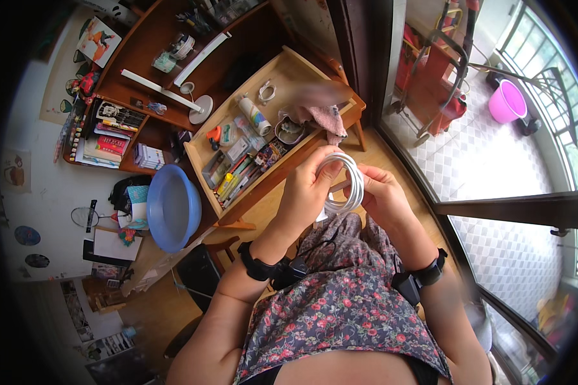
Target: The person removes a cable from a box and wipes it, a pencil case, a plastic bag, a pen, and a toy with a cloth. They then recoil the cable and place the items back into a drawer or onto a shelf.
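A coiled white cable (345,202) is held up in front of my body, above my lap. My left hand (310,183) grips the coil's left side, thumb over the strands. On its right side, my right hand (383,192) pinches the cable with thumb and fingers. A white plug (321,217) hangs below the coil. Beyond my hands is a pulled-out wooden drawer (289,166) holding a second coiled white cable (267,92), a spray can (254,114), pens (236,180) and small boxes. A pink cloth (327,120) drapes over the drawer's front edge.
A blue plastic basin (173,209) stands left of the drawer, near a black chair (200,274). Behind the drawer, a white lamp (201,109) stands on the wooden desk. At right are a glass door's dark frame (510,204), a red folding cart (433,91) and a pink bucket (506,102).
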`<act>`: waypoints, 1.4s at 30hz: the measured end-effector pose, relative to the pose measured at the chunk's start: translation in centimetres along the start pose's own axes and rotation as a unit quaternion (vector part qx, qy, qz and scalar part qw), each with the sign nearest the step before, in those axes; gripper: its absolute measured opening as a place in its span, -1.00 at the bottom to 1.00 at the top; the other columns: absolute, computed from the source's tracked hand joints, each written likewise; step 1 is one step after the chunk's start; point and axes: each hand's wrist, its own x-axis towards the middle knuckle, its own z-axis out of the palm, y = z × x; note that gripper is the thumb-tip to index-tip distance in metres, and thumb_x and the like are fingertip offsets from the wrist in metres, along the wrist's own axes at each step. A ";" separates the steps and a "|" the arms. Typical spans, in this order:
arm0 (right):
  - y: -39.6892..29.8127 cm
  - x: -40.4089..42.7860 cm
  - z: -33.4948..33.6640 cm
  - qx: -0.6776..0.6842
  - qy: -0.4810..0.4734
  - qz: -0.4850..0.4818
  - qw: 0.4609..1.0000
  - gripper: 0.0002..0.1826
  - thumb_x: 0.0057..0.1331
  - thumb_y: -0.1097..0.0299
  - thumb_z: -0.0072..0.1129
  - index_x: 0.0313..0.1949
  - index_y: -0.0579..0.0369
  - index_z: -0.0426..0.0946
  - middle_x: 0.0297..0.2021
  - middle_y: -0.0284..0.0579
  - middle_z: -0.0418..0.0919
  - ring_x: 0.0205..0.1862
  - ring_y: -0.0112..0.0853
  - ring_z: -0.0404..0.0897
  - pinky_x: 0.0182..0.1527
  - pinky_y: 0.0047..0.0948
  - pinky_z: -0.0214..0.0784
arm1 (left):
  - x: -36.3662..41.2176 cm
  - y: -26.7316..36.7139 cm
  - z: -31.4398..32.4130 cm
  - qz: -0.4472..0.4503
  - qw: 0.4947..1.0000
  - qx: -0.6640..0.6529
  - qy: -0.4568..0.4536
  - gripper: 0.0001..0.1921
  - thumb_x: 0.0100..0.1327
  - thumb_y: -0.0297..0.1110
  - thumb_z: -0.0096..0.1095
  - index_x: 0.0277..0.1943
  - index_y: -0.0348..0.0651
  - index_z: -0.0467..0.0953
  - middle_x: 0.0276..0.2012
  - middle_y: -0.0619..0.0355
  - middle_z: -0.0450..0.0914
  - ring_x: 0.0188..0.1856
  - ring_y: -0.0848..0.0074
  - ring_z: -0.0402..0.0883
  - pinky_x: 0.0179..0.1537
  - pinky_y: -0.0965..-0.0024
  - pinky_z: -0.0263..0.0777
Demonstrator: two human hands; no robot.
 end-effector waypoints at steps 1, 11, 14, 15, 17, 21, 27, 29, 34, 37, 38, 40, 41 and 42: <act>-0.1 -0.1 0.2 0.002 0.003 0.007 1.000 -0.75 0.34 0.40 -0.03 -0.08 0.32 0.45 -0.25 -0.11 0.57 -0.24 -0.41 0.57 -0.15 -0.45 0.44 | 0.1 -0.6 -0.1 0.000 1.000 0.000 0.000 -0.72 0.31 -0.27 0.10 -0.10 -0.34 0.45 -0.32 0.00 0.58 -0.30 0.38 0.60 -0.25 0.43 0.42; 0.6 -0.2 0.2 0.093 -0.062 0.060 0.992 -0.58 0.32 0.29 0.03 0.08 0.29 0.32 -0.26 -0.13 0.55 -0.20 -0.39 0.52 0.03 -0.36 0.29 | 0.8 -1.1 -0.4 0.120 0.982 0.132 0.057 -0.82 0.22 -0.39 0.21 -0.23 -0.35 0.55 -0.45 0.18 0.57 -0.42 0.64 0.49 -0.39 0.53 0.35; 1.3 -0.8 0.9 -0.050 -0.052 -0.041 0.997 -0.33 0.21 0.26 0.20 0.23 0.23 0.13 -0.22 -0.24 0.48 -0.18 -0.43 0.49 0.00 -0.43 0.26 | 0.8 -1.1 0.0 0.079 0.986 0.131 0.070 -0.84 0.19 -0.43 0.23 -0.27 -0.38 0.56 -0.43 0.13 0.60 -0.41 0.62 0.53 -0.38 0.52 0.37; 1.3 -0.8 0.8 -0.050 -0.052 -0.041 0.997 -0.33 0.21 0.26 0.20 0.23 0.23 0.13 -0.22 -0.24 0.48 -0.18 -0.43 0.49 0.00 -0.43 0.26 | 0.8 -1.1 0.0 0.034 0.991 0.116 0.063 -0.84 0.18 -0.44 0.23 -0.27 -0.39 0.56 -0.42 0.11 0.62 -0.41 0.61 0.55 -0.37 0.51 0.38; 1.4 -0.8 0.6 -0.235 -0.004 -0.059 0.970 -0.43 0.18 0.34 0.21 0.15 0.19 0.26 -0.31 -0.17 0.54 -0.27 -0.41 0.55 -0.15 -0.45 0.36 | 0.9 -2.5 -0.2 0.063 0.990 0.113 0.061 -0.84 0.18 -0.43 0.23 -0.26 -0.38 0.56 -0.43 0.04 0.61 -0.42 0.51 0.58 -0.38 0.47 0.40; 0.9 -0.7 0.2 -0.519 0.052 -0.087 0.849 -0.62 0.18 0.43 0.15 0.01 0.17 0.39 -0.45 -0.07 0.57 -0.42 -0.38 0.59 -0.33 -0.45 0.41 | 1.4 -3.5 -1.6 0.081 0.982 0.168 0.035 -0.83 0.18 -0.41 0.23 -0.26 -0.37 0.55 -0.43 -0.03 0.61 -0.41 0.38 0.62 -0.38 0.42 0.43; -3.1 -0.1 0.0 -0.590 0.037 -0.124 0.797 -0.83 0.24 0.45 0.09 -0.18 0.22 0.49 -0.55 -0.13 0.55 -0.51 -0.46 0.56 -0.40 -0.46 0.40 | 1.0 -3.8 -4.1 0.029 0.974 0.209 -0.077 -0.77 0.18 -0.40 0.24 -0.15 -0.36 0.50 -0.41 0.04 0.59 -0.39 0.49 0.56 -0.32 0.48 0.40; -4.0 0.7 -1.7 -0.425 0.025 -0.113 0.898 -0.85 0.31 0.44 0.02 -0.20 0.24 0.48 -0.55 -0.22 0.53 -0.48 -0.50 0.54 -0.36 -0.51 0.40 | 1.2 -2.9 -4.9 -0.012 0.961 0.212 -0.180 -0.76 0.19 -0.40 0.23 -0.13 -0.35 0.48 -0.37 0.14 0.59 -0.34 0.63 0.51 -0.28 0.55 0.38; -1.0 4.9 -1.4 -0.269 0.061 -0.001 0.961 -0.75 0.37 0.29 -0.03 -0.16 0.25 0.46 -0.36 -0.18 0.56 -0.27 -0.48 0.56 -0.24 -0.54 0.41 | 1.7 -5.1 -6.6 0.025 0.986 -0.089 -0.139 -0.66 0.21 -0.20 0.24 -0.11 -0.29 0.46 -0.24 0.20 0.46 -0.20 0.52 0.45 -0.13 0.52 0.32; 1.2 10.8 -1.8 -0.253 0.054 0.017 0.966 -0.70 0.37 0.21 -0.02 -0.15 0.23 0.50 -0.35 -0.25 0.55 -0.26 -0.55 0.48 -0.15 -0.55 0.33 | 5.6 -7.7 -7.6 0.025 0.982 -0.180 -0.043 -0.49 0.20 -0.05 0.20 0.01 -0.37 0.43 0.02 0.00 0.43 0.04 0.32 0.44 0.05 0.36 0.33; 2.2 12.5 -2.6 -0.266 0.044 0.023 0.963 -0.70 0.37 0.21 -0.01 -0.16 0.22 0.51 -0.35 -0.27 0.54 -0.27 -0.55 0.46 -0.14 -0.55 0.31 | 6.7 -8.0 -7.7 -0.039 0.942 -0.331 -0.033 -0.47 0.21 -0.08 0.19 0.05 -0.39 0.39 0.06 -0.03 0.41 0.08 0.29 0.43 0.08 0.31 0.33; 4.9 14.0 -2.9 -0.289 0.057 0.033 0.955 -0.72 0.36 0.23 0.01 -0.16 0.22 0.53 -0.37 -0.28 0.53 -0.31 -0.55 0.43 -0.17 -0.55 0.28 | 6.9 -9.4 -8.1 -0.126 0.868 -0.480 0.000 -0.46 0.24 -0.11 0.15 0.10 -0.41 0.34 0.10 -0.09 0.41 0.11 0.26 0.43 0.10 0.24 0.36; 5.7 15.2 -2.9 -0.417 0.059 -0.024 0.907 -0.73 0.34 0.26 0.03 -0.15 0.21 0.54 -0.40 -0.25 0.51 -0.31 -0.53 0.44 -0.18 -0.55 0.27 | 7.6 -10.5 -8.8 -0.131 0.865 -0.485 0.004 -0.46 0.24 -0.11 0.15 0.10 -0.41 0.34 0.10 -0.09 0.41 0.11 0.26 0.43 0.10 0.24 0.36; 5.5 18.0 -2.3 -0.470 0.058 -0.076 0.877 -0.75 0.34 0.30 0.02 -0.15 0.20 0.54 -0.41 -0.24 0.51 -0.32 -0.52 0.45 -0.20 -0.54 0.27 | 9.5 -11.7 -10.2 -0.130 0.858 -0.497 0.007 -0.47 0.25 -0.11 0.13 0.09 -0.41 0.34 0.09 -0.08 0.42 0.09 0.27 0.45 0.09 0.25 0.36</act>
